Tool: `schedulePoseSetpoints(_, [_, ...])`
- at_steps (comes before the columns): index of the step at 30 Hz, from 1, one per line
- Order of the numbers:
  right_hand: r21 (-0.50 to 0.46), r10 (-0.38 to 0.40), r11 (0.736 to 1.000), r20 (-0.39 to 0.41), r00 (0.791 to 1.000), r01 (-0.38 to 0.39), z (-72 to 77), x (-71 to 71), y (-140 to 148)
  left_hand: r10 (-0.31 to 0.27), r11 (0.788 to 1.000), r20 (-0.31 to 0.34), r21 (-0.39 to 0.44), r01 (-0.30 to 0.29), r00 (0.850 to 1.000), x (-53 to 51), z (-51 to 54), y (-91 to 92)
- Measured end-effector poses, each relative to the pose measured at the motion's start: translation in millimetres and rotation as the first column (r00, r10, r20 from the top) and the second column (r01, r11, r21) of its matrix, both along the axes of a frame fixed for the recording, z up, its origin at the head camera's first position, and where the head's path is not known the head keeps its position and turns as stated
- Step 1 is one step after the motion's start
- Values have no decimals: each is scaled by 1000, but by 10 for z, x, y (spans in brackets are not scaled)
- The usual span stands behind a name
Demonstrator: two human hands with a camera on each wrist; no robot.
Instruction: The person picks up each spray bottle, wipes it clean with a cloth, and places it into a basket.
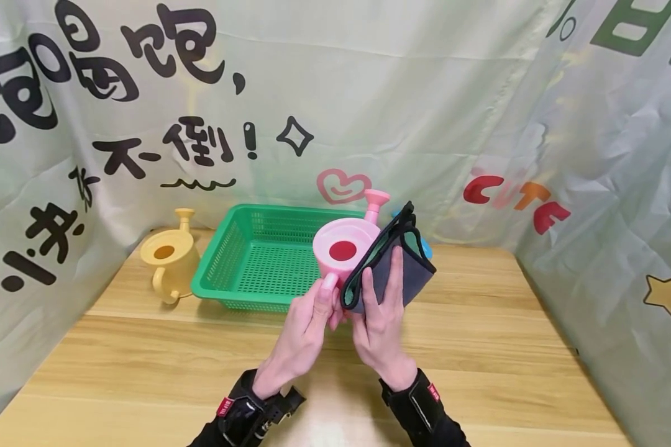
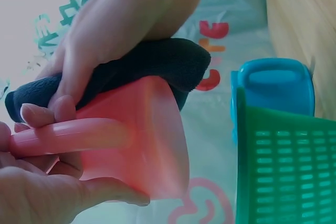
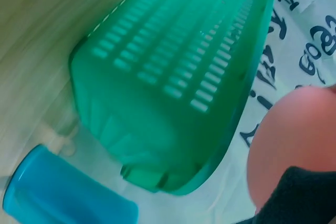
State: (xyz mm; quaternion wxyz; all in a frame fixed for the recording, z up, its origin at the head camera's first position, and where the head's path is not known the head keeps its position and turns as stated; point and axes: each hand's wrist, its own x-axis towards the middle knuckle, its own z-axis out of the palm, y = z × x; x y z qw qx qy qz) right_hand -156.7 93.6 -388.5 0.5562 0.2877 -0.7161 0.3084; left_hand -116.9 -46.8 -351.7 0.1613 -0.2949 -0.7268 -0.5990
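A pink watering can (image 1: 333,231) is held up in front of the basket, its spout pointing away. My left hand (image 1: 306,326) grips the can by its handle (image 2: 79,136). My right hand (image 1: 384,332) holds a folded dark grey cloth (image 1: 416,278) with black edging and a green inner side. The cloth lies against the can's right side, with the fingers stretched along it. In the left wrist view the cloth (image 2: 157,59) touches the can's body (image 2: 157,145). Part of the can is hidden behind the cloth.
A green perforated basket (image 1: 215,267) stands on the wooden table (image 1: 162,366) behind the hands. Left of it is a yellow watering can (image 1: 184,257). A blue plastic vessel with a loop handle (image 2: 275,90) stands at its right. Printed fabric walls (image 1: 425,112) enclose the table.
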Motion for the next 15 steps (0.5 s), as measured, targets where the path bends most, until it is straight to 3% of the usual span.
schedulePoseSetpoints(4, [-5,93,996,75,993,-93,28,-34,96,-33,999,17,14,33,999,-7,7,-23])
schedulePoseSetpoints(9, [-98,241,969,155,958,-227,74,-35,156,-68,997,32,32,67,997,-10,-2,-46])
schedulePoseSetpoints(11, [-98,222,973,146,964,-209,71,-21,134,-74,996,27,41,73,997,-11,-2,-50])
schedulePoseSetpoints(15, [-43,88,995,74,993,-85,24,14,41,-59,997,4,45,58,998,-16,8,-52])
